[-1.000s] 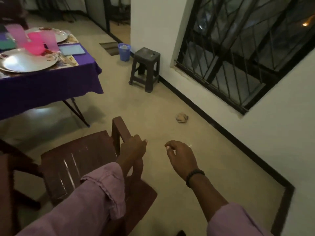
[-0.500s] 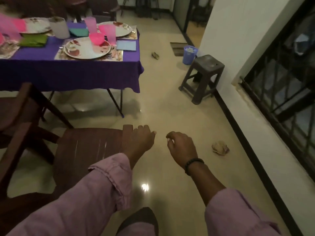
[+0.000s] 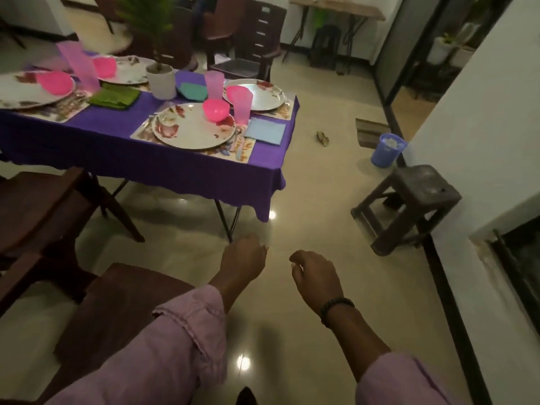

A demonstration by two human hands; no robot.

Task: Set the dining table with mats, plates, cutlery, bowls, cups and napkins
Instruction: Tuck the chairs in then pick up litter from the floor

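Room: dim, glossy tiled floor [image 3: 306,182] under both hands, white wall off to the right hand's side.
Table [image 3: 163,162]: ahead and left of the hands, well apart; purple cloth, four places laid.
Nearest place: floral plate [image 3: 193,127] on a mat [image 3: 233,150], pink bowl [image 3: 215,110] on it, pink cup [image 3: 242,105] beside, blue napkin [image 3: 264,130] toward the corner; cutlery blurred.
Left hand [image 3: 242,260]: loosely curled, empty, clear of the brown chair [image 3: 117,302] it gripped a second ago.
Right hand [image 3: 317,277]: half-curled, empty, unchanged.
Change: chair released, view swung from window to table.
Meaning: setting looked finished, chair placement likely done.
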